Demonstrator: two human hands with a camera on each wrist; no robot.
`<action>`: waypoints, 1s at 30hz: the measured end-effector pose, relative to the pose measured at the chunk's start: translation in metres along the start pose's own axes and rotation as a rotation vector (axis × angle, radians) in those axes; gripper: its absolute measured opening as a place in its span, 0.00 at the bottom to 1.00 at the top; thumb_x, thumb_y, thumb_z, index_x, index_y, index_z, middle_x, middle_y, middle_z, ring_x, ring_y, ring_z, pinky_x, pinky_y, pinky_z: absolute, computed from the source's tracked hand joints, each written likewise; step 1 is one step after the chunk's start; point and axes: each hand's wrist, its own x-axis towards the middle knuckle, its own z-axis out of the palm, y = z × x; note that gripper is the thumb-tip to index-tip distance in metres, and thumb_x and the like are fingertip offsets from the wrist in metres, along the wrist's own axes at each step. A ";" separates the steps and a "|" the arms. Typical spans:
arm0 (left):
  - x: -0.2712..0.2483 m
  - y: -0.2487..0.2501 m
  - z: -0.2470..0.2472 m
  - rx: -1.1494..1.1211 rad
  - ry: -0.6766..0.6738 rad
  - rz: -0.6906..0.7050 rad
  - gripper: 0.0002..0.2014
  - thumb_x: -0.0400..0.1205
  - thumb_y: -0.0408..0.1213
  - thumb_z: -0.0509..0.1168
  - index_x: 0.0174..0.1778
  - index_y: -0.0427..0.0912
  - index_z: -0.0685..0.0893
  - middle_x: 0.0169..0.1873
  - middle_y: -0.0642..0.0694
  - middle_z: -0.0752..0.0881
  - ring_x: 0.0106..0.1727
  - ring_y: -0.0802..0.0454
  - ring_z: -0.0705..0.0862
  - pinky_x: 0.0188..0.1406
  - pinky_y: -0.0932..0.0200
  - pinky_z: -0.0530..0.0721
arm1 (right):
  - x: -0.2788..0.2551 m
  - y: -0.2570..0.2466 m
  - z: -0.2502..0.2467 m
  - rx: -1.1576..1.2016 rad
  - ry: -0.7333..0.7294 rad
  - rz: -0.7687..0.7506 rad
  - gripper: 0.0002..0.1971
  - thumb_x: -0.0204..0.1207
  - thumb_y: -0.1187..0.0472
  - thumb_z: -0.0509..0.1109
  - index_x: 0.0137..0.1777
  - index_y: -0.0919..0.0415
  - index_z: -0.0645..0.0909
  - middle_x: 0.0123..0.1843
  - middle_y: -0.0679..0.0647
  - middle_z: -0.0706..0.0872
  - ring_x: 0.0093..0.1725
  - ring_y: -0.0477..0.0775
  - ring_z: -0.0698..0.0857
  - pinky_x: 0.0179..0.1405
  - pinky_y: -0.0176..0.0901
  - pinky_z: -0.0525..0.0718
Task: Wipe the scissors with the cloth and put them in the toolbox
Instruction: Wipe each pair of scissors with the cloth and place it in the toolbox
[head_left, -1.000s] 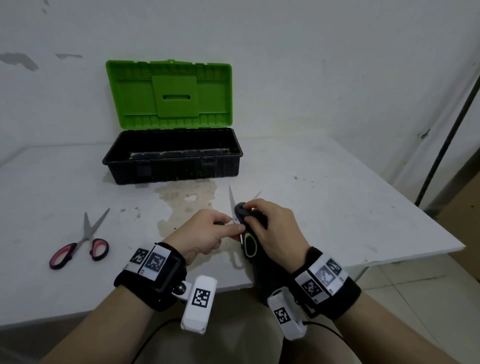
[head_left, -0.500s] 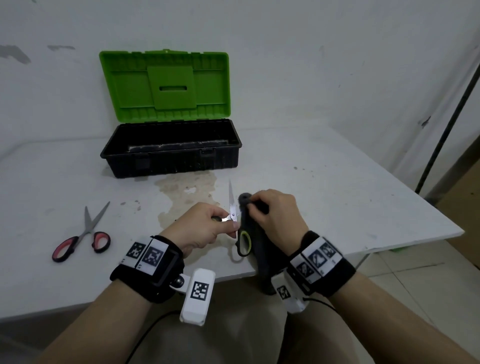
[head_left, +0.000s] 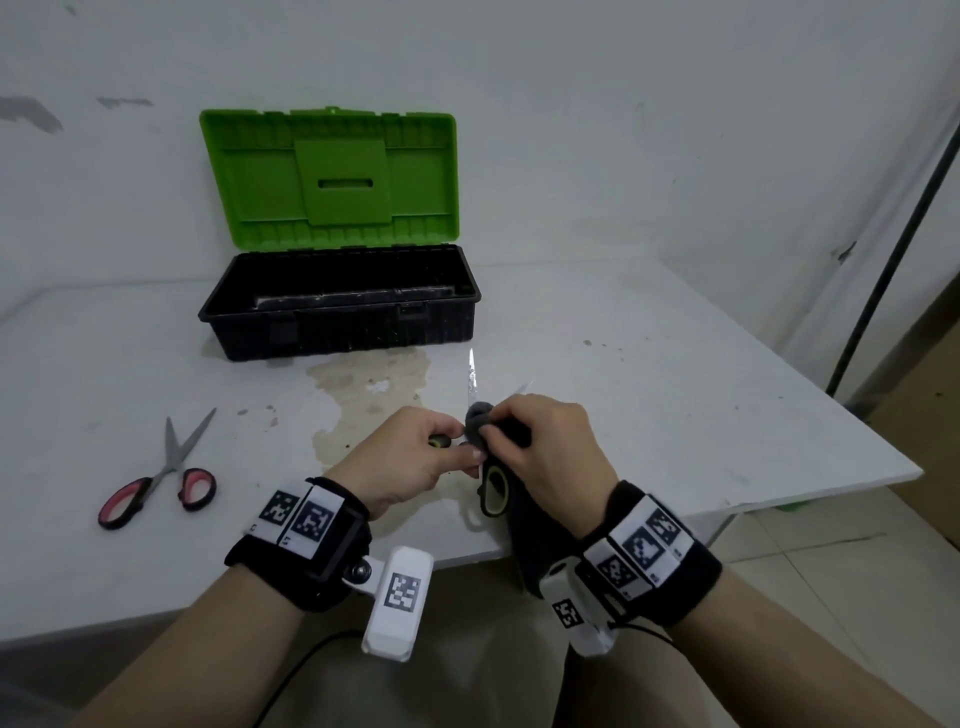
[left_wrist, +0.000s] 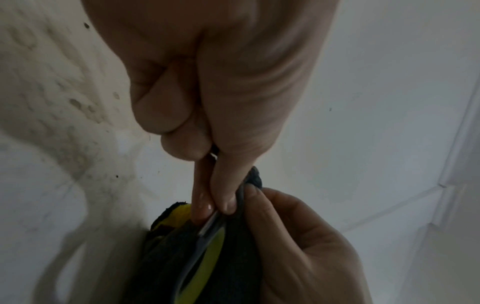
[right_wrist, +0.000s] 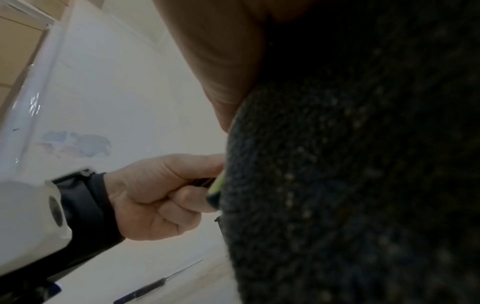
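Scissors mostly hidden between the hands

The cloth (head_left: 480, 426) under the right hand (head_left: 545, 452) covers the scissors' (head_left: 471, 382) pivot and lower blades; the left hand (head_left: 400, 457) hides one handle.

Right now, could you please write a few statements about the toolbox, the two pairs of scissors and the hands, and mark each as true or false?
1. The toolbox lid stands open. True.
2. The red-handled scissors lie inside the toolbox. False: they lie on the table, left of the hands.
3. The right hand holds a dark cloth against the green-handled scissors. True.
4. The left hand rests flat on the table. False: it grips the green-handled scissors.
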 end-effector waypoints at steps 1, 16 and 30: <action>0.000 0.000 0.000 -0.003 0.006 0.013 0.06 0.80 0.40 0.75 0.37 0.45 0.91 0.31 0.38 0.83 0.22 0.58 0.68 0.22 0.68 0.68 | 0.001 0.000 -0.001 -0.003 0.009 0.015 0.06 0.75 0.57 0.74 0.47 0.57 0.88 0.43 0.48 0.90 0.41 0.44 0.84 0.43 0.26 0.76; 0.003 -0.004 0.005 -0.056 0.052 -0.035 0.05 0.81 0.37 0.74 0.42 0.40 0.91 0.31 0.39 0.80 0.20 0.57 0.65 0.20 0.67 0.65 | -0.003 -0.005 -0.006 -0.001 -0.025 0.016 0.05 0.75 0.58 0.74 0.48 0.55 0.89 0.44 0.48 0.90 0.43 0.45 0.85 0.45 0.28 0.77; -0.006 0.001 0.000 -0.065 0.033 -0.070 0.06 0.83 0.35 0.72 0.42 0.39 0.90 0.21 0.55 0.84 0.16 0.63 0.66 0.17 0.71 0.65 | 0.016 0.020 -0.035 0.010 0.155 0.212 0.04 0.76 0.56 0.73 0.46 0.54 0.89 0.40 0.43 0.88 0.41 0.41 0.84 0.40 0.15 0.72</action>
